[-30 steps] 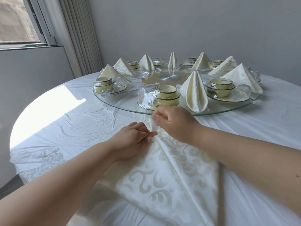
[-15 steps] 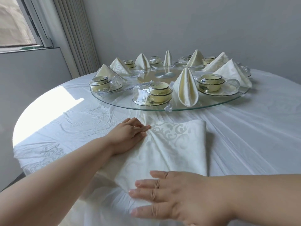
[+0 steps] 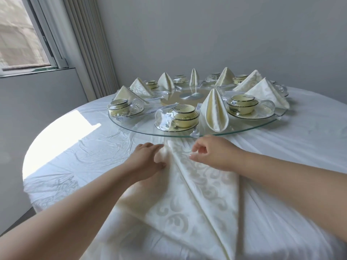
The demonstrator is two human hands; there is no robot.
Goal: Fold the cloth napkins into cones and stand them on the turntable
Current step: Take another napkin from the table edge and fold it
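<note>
1. Both forearms enter from the near edge and converge over the napkin (image 3: 189,194), which lies on the table (image 3: 75,147) just in front of the turntable (image 3: 244,128).
2. Left hand (image 3: 148,162): palm down on the napkin's left fold near its far tip. The fingers (image 3: 150,147) lie nearly straight, and the thumb presses the cloth. They are not curled round anything.
3. Right hand (image 3: 216,154): at the napkin's far right side, knuckles up. Its fingers are curled with thumb and forefinger close together; whether they pinch cloth cannot be told.
4. Napkin: cream damask with a scroll pattern, partly folded. Long creases run from the near edge to a narrow point under the turntable rim.
5. Turntable: a clear glass disc on the white-clothed table. A folded cone napkin (image 3: 215,111) stands at the near rim, between a wrapped bowl set (image 3: 180,118) and a second bowl set (image 3: 244,106).
6. More cone napkins (image 3: 166,81) and bowl sets ring the far rim.
7. Dark markings on the nearest bowl are not legible.
</note>
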